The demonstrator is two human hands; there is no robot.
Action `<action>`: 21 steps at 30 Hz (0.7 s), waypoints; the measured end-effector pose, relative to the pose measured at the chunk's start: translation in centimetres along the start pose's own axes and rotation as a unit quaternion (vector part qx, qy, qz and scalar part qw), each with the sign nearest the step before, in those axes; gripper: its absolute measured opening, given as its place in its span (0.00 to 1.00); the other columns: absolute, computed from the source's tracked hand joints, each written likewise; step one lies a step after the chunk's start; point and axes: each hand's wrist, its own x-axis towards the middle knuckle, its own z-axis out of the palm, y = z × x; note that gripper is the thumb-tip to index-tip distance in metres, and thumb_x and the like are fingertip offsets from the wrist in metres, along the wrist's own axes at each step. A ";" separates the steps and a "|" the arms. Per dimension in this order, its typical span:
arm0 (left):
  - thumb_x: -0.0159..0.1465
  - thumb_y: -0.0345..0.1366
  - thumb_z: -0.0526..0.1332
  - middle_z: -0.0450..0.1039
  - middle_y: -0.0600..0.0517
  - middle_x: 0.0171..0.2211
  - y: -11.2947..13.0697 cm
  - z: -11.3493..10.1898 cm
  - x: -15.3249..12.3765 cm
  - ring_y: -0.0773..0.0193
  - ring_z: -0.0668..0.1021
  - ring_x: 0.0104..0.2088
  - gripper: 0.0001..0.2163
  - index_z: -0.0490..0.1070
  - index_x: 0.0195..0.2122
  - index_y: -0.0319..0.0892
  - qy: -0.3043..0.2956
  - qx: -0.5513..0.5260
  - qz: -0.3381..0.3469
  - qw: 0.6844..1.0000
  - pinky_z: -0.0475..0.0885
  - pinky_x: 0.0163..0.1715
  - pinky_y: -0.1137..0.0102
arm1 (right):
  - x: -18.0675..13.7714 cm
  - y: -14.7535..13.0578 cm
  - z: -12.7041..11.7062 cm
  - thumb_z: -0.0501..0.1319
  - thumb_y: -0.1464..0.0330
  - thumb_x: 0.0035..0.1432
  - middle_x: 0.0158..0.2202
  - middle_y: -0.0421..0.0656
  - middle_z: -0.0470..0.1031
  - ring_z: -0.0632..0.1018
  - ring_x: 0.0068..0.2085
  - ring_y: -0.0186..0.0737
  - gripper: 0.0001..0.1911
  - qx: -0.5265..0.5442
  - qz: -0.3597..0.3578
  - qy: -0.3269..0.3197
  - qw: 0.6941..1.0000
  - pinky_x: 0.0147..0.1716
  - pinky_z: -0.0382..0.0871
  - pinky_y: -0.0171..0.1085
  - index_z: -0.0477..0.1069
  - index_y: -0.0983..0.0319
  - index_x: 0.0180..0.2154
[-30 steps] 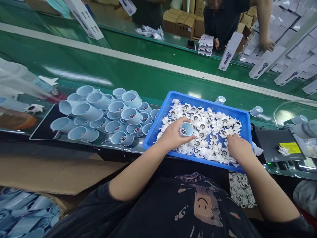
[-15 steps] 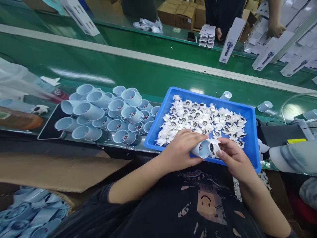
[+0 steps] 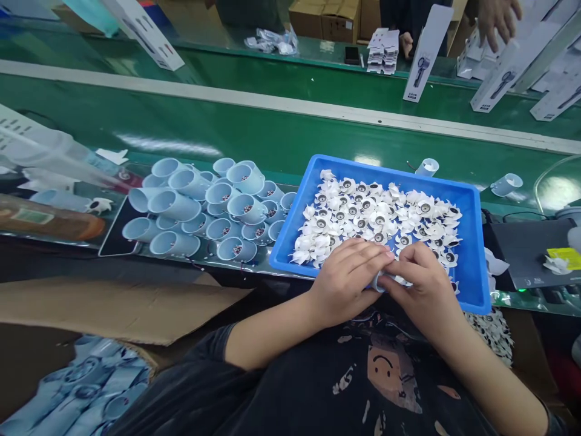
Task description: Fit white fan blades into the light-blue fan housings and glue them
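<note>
My left hand [image 3: 351, 275] is wrapped round a light blue plastic tube [image 3: 377, 283], of which only the rim shows. At that tube's open end are the thumb and bent fingers of my right hand [image 3: 420, 281]. The white fan impeller is hidden behind these fingers or inside the tube; I cannot tell which. Both hands are above the near edge of a blue tray [image 3: 474, 242], which holds many white fan impellers [image 3: 349, 212]. Left of the tray lie stacked light blue tubes [image 3: 181, 206], with small reddish parts visible inside some.
Two more tubes [image 3: 507, 184] are behind the tray. A cardboard flap [image 3: 122, 309] and a box of blue parts [image 3: 86, 387] are at lower left. A dark scale-like device [image 3: 521, 254] is on the right. Across the green bench, a co-worker's hand [image 3: 498, 21] is near white printed boxes [image 3: 497, 82].
My right hand has moved left against the tube's mouth, and the impeller it held beside the tube is now out of sight. The co-worker's hand has lifted and spread.
</note>
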 end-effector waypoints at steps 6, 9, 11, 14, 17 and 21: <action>0.67 0.42 0.58 0.78 0.46 0.48 -0.6 -0.6 0.5 0.59 0.79 0.49 0.17 0.66 0.55 0.43 -0.105 -0.027 -0.011 0.994 0.69 0.55 0.59 | -0.9 0.7 -1.2 0.59 0.65 0.67 0.39 0.45 0.65 0.68 0.38 0.42 0.08 0.043 0.020 -0.006 0.999 0.37 0.66 0.42 0.77 0.58 0.41; 0.61 0.49 0.64 0.73 0.45 0.53 -2.7 -2.1 1.9 0.54 0.75 0.53 0.24 0.66 0.57 0.46 -0.142 -0.005 -0.027 0.989 0.66 0.58 0.55 | -2.6 1.2 -2.9 0.57 0.62 0.68 0.37 0.44 0.66 0.71 0.38 0.41 0.13 0.134 0.028 -0.007 0.991 0.35 0.69 0.40 0.78 0.56 0.34; 0.57 0.50 0.69 0.70 0.45 0.55 -5.1 -2.9 3.9 0.51 0.72 0.54 0.26 0.69 0.55 0.48 -0.129 0.049 -0.076 0.988 0.67 0.57 0.53 | -4.0 1.5 -3.6 0.57 0.62 0.68 0.34 0.44 0.66 0.72 0.36 0.40 0.16 0.158 0.044 0.018 0.986 0.33 0.70 0.38 0.78 0.57 0.31; 0.56 0.46 0.68 0.69 0.46 0.51 -9.2 -2.7 8.3 0.52 0.73 0.51 0.25 0.69 0.55 0.47 -0.137 0.096 -0.173 0.971 0.69 0.54 0.55 | -5.5 1.8 -3.3 0.58 0.63 0.67 0.34 0.44 0.67 0.74 0.36 0.41 0.13 0.148 0.075 0.053 0.985 0.33 0.72 0.37 0.79 0.57 0.33; 0.61 0.37 0.61 0.65 0.43 0.58 -13.0 -0.7 12.9 0.52 0.70 0.57 0.28 0.57 0.62 0.43 -0.165 0.144 -0.254 0.942 0.67 0.57 0.60 | -5.8 1.8 -2.1 0.58 0.66 0.65 0.36 0.45 0.69 0.75 0.38 0.42 0.11 0.159 0.075 0.067 0.982 0.35 0.74 0.37 0.78 0.57 0.33; 0.60 0.32 0.59 0.69 0.38 0.57 -16.0 2.2 16.8 0.47 0.72 0.57 0.26 0.61 0.61 0.38 -0.259 0.182 -0.293 0.902 0.68 0.55 0.59 | -6.0 1.2 -1.7 0.58 0.68 0.64 0.41 0.45 0.70 0.77 0.39 0.41 0.08 0.150 0.048 0.076 0.985 0.37 0.76 0.37 0.76 0.57 0.37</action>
